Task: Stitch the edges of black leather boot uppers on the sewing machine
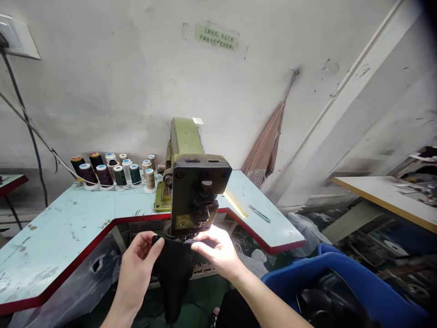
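A green industrial sewing machine (186, 136) with a dark head faces me at the table's cut-out. Under its head hangs a black, soft-looking piece of material (175, 278), its upper edge stretched level between both hands. My left hand (138, 262) pinches the left end of that edge between thumb and fingers. On the other side, my right hand (220, 253) pinches the right end close to the needle area, lit by the machine's lamp. The needle itself is hidden behind the head and the fingers.
Several thread spools (119, 175) stand at the back left of the pale blue table (85, 218). Thread snips (259, 213) and a yellowish strip (235, 203) lie on the right wing. A blue bin (341, 269) with black pieces stands at lower right. A brown cloth (264, 141) hangs on the wall.
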The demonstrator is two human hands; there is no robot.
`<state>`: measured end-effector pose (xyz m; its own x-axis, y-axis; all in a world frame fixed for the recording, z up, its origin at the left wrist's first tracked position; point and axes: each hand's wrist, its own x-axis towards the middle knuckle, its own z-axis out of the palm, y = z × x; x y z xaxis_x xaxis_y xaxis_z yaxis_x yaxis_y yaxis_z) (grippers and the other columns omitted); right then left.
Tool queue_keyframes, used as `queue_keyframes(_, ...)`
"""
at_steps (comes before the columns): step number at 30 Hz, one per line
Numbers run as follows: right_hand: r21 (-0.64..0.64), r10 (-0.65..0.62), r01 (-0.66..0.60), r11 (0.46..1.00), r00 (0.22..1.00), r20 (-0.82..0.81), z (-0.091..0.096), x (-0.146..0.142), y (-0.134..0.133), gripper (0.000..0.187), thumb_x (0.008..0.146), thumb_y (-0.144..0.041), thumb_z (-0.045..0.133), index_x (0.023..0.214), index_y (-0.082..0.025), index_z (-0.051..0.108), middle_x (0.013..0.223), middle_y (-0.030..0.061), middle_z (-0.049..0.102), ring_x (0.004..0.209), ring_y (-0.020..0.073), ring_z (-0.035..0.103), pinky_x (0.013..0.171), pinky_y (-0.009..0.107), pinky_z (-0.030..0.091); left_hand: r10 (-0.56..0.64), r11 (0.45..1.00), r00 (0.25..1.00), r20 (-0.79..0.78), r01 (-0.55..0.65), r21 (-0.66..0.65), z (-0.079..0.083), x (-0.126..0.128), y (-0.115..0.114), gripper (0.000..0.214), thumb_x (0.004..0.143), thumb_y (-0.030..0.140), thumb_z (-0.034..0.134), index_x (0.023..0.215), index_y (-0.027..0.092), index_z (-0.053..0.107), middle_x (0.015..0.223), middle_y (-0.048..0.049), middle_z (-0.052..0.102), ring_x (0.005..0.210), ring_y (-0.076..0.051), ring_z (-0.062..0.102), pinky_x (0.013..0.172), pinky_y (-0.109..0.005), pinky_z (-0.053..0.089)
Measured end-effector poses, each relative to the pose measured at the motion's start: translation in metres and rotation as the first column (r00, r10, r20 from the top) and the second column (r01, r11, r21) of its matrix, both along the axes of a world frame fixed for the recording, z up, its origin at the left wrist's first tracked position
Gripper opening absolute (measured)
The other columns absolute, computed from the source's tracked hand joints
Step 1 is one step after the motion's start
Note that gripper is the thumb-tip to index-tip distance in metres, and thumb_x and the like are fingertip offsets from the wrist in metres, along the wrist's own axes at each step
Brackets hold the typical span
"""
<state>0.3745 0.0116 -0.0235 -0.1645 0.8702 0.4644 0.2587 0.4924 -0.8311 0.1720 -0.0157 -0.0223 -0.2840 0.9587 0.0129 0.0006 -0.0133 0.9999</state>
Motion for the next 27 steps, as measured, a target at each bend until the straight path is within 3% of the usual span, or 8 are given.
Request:
queue_keyframes(3,-0.027,-0.012,0.013,1.0,0.999,0.035,0.008,-0.001,-0.001,0.01,0.074,-0.026,0.074,0.069,-0.021,0.068,0.072,0.0003,0.064,0.072,0.017,0.059,0.071,0.029,0.046,-0.15,0.987,0.969,-0.198,0.157,0.02,0.004,0.001,0.001,0.044,0.069,0.056,0.072,0.096,0.026,0.054,0.078,0.0022,0.052,0.071,-0.017,0.05,0.063,-0.027,0.044)
queue_keyframes(6,-0.052,0.009,-0.006,0.999,0.998,0.062,0.016,0.0,-0.001,0.012,0.074,-0.029,0.072,0.068,-0.019,0.066,0.071,0.001,0.063,0.071,0.0174,0.059,0.07,0.03,0.046,-0.202,0.976,0.918,-0.342,0.219,0.012,0.005,0.003,0.002,0.039,0.07,0.055,0.072,0.075,0.023,0.049,0.075,0.0033,0.046,0.07,-0.016,0.044,0.064,-0.026,0.038)
queue_keyframes(10,-0.135,0.06,-0.052,0.99,0.996,0.063,0.022,0.003,0.001,0.016,0.073,-0.032,0.071,0.069,-0.019,0.064,0.072,0.0015,0.063,0.071,0.0175,0.059,0.069,0.03,0.047,-0.218,0.975,0.933,-0.287,0.223,-0.013,0.002,0.008,0.002,0.045,0.073,0.056,0.068,0.064,0.022,0.041,0.066,0.0049,0.037,0.065,-0.014,0.035,0.059,-0.025,0.031)
queue_keyframes(17,-0.223,0.066,-0.067,0.973,0.998,-0.012,0.03,-0.009,-0.001,0.018,0.069,-0.028,0.074,0.064,-0.018,0.06,0.071,-0.0002,0.064,0.07,0.0155,0.057,0.07,0.028,0.045,-0.236,0.972,0.945,-0.228,0.23,-0.052,-0.001,-0.002,0.0,0.045,0.073,0.059,0.066,0.067,0.022,0.041,0.066,0.0053,0.035,0.062,-0.013,0.033,0.056,-0.025,0.03)
queue_keyframes(20,-0.293,0.071,-0.076,0.953,0.997,-0.029,0.035,-0.015,-0.003,0.02,0.066,-0.027,0.075,0.061,-0.017,0.058,0.067,-0.0003,0.062,0.067,0.0154,0.056,0.066,0.028,0.045,-0.241,0.967,0.891,-0.385,0.253,-0.019,0.008,-0.011,0.0,0.041,0.079,0.058,0.059,0.068,0.022,0.043,0.067,0.0037,0.041,0.065,-0.015,0.041,0.06,-0.027,0.035)
queue_keyframes(24,-0.321,0.124,-0.112,0.94,0.992,0.017,0.046,-0.017,-0.005,0.014,0.069,-0.027,0.072,0.068,-0.015,0.065,0.07,0.0018,0.066,0.068,0.0167,0.059,0.065,0.028,0.046,-0.211,0.941,0.733,-0.647,0.33,0.067,0.02,-0.008,0.0,0.03,0.079,0.053,0.061,0.076,0.023,0.06,0.083,-0.003,0.059,0.085,-0.024,0.055,0.076,-0.036,0.043)
queue_keyframes(27,-0.265,0.195,-0.153,0.952,0.971,0.137,0.057,-0.013,-0.003,0.01,0.075,-0.026,0.069,0.079,-0.016,0.071,0.077,0.0024,0.07,0.072,0.0179,0.063,0.068,0.028,0.049,-0.214,0.941,0.773,-0.597,0.326,0.085,0.016,0.001,0.002,0.028,0.078,0.051,0.064,0.077,0.023,0.065,0.091,-0.005,0.062,0.09,-0.024,0.059,0.081,-0.037,0.046)
